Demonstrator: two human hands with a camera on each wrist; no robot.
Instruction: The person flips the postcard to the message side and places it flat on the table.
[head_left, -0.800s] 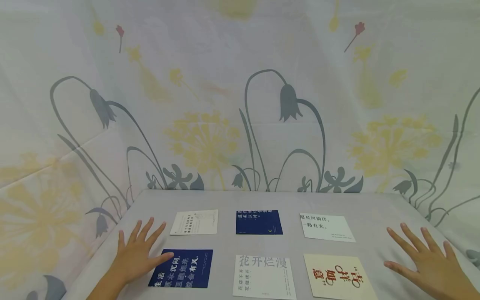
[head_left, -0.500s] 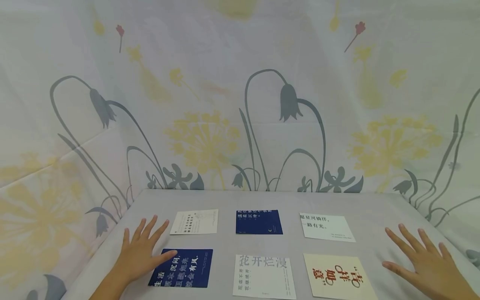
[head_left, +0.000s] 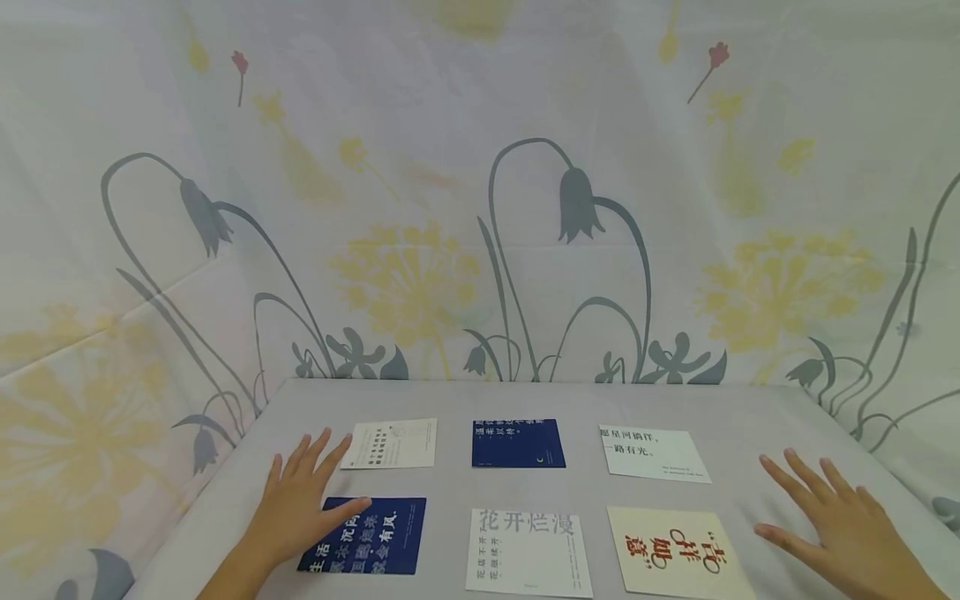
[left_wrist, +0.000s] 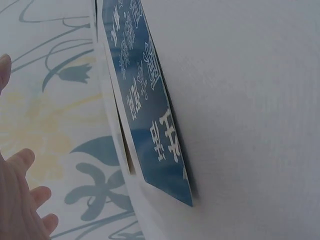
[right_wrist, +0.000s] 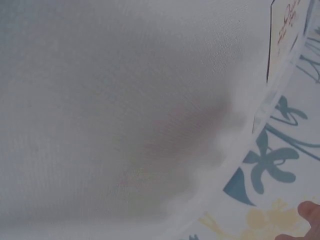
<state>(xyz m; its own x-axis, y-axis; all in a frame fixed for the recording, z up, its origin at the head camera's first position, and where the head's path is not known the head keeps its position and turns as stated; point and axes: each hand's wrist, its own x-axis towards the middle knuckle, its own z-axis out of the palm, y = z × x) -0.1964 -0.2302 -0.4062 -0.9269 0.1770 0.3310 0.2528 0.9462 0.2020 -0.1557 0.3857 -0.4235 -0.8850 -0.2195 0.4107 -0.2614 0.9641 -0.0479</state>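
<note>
Drift inward: The left hand (head_left: 294, 510) and the right hand (head_left: 843, 529) had both moved toward the middle since the earlier head view; nothing on the tabletop (head_left: 450, 492) had shifted.
Spread fingers: Both hands had their digits splayed and gripped nothing.
Left side: The left hand partly covered the navy card with white lettering (head_left: 405, 533) in the head view; the left wrist view showed its fingers apart from that card.
Right side: The right hand was beside the cream card with red lettering (head_left: 675, 554), apart from it.
Front row: Between those two lay the white card with grey characters (head_left: 528, 562).
Back row: The white card with small print (head_left: 412, 442), the navy card with a crescent (head_left: 517, 454) and the white card with two large lines (head_left: 652, 462) lay flat.
Card edges: Being thin, they would probably have called for a fingertip easing up one rim before any pinch, with light pressure to avoid sliding or creasing.
</note>
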